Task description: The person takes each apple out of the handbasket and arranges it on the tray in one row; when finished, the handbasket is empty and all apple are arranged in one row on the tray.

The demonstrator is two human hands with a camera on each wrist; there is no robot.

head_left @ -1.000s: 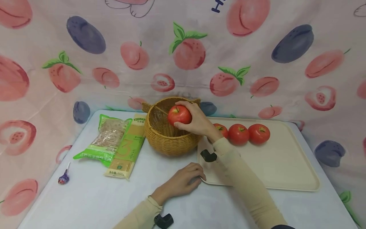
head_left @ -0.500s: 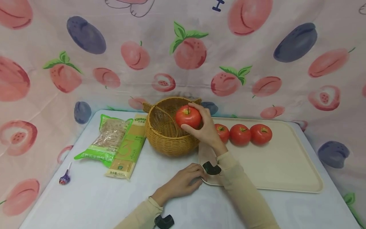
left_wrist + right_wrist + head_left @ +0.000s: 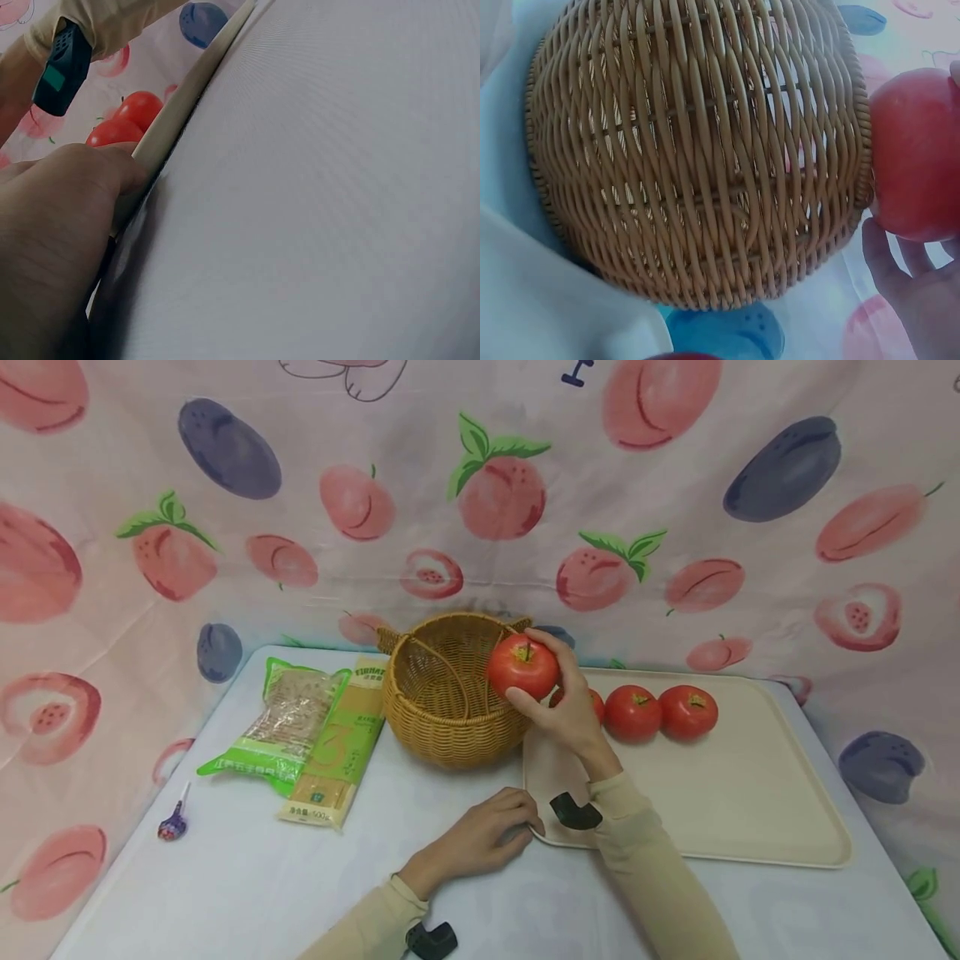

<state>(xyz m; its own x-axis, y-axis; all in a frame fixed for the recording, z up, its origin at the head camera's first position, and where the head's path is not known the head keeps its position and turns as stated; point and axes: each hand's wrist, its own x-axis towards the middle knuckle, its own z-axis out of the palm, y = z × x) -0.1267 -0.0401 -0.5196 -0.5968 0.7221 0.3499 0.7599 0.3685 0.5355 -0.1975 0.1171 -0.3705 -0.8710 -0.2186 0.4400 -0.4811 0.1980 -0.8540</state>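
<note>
My right hand [image 3: 564, 706] holds a red apple [image 3: 522, 667] between thumb and fingers, at the right rim of the brown wicker basket [image 3: 453, 739]. In the right wrist view the apple [image 3: 915, 157] shows beside the basket's rim. No fruit shows inside the basket. My left hand [image 3: 480, 833] grips the front left corner of the beige tray [image 3: 750, 793]; its fingers [image 3: 124, 165] lie over the tray's rim in the left wrist view. On the tray stand a middle apple [image 3: 632, 713], a right apple [image 3: 687, 712] and another apple [image 3: 597, 705] partly hidden behind my right hand.
Left of the basket lie a clear and green bag of dry food [image 3: 296, 718] and a flat noodle pack [image 3: 337, 747], side by side. A lollipop [image 3: 172, 822] lies near the table's left edge. Behind the table hangs a fruit-print cloth [image 3: 360, 577].
My right hand has carried the apple rightward, from over the basket's opening to its right rim. The left hand stays at the tray's corner. The view has shifted slightly.
</note>
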